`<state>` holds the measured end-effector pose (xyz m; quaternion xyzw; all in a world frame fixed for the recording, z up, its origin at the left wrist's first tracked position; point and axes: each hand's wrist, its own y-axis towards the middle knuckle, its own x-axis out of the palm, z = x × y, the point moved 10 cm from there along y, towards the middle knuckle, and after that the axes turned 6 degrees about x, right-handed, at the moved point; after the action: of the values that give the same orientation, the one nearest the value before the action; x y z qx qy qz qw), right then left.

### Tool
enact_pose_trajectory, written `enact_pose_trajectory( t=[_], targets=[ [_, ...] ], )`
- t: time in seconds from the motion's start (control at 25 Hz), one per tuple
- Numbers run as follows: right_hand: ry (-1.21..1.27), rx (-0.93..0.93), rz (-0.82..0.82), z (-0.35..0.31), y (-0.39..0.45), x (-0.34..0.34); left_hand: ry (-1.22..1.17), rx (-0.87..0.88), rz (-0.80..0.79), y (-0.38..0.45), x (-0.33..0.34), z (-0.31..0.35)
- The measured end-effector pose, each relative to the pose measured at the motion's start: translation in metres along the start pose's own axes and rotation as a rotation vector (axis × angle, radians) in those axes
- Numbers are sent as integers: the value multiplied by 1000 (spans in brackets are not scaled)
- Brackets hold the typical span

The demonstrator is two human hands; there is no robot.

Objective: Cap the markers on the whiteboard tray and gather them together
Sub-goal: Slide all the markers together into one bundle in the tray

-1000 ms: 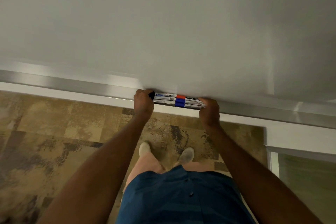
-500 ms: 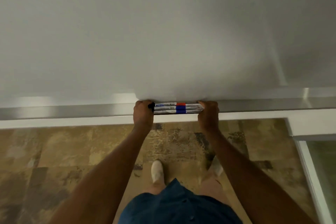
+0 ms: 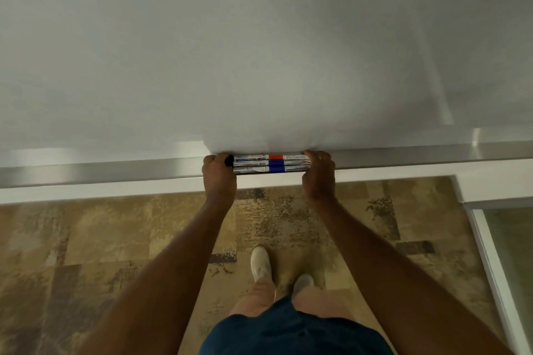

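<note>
three markers (image 3: 270,164) lying side by side on the whiteboard tray (image 3: 115,171), parallel to its length, one with a red band nearest the whiteboard (image 3: 259,52), two with blue bands in front of it. squeezed end to end between both hands: left hand (image 3: 219,171) curled against the left ends, a black cap just showing at its fingers, right hand (image 3: 318,171) cupped over the right ends and hiding them. both closed around the bundle's ends, pressing inward; can't tell whether every cap is seated, since the right ends sit under the fingers. probably the last squaring-up of the gathered set. main risk from here: uneven push from the two sides, bowing the row so the middle or front marker pops up and rolls off the tray's front lip onto the carpet floor (image 3: 86,239). also possible: a half-seated cap knocked loose under end pressure, or left looking closed while still open. letting go abruptly could let the round barrels drift apart along the smooth metal. worth easing both palms off together and checking the hidden ends.
</note>
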<state>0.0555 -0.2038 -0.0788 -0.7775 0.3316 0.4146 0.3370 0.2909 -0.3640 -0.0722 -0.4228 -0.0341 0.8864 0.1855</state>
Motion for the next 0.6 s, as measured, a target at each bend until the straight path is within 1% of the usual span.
enact_pose_trajectory(
  t=[0.2, 0.36, 0.6],
  targets=[
    [-46, -53, 9, -4, -2, -1, 1, 4, 5, -1, 0, -2],
    [-53, -69, 2, -3, 0, -1, -9, -33, 6, 3, 1, -8],
    [-60, -94, -10, -3, 0, 0, 39, -16, 10, 6, 3, -9]
  ],
)
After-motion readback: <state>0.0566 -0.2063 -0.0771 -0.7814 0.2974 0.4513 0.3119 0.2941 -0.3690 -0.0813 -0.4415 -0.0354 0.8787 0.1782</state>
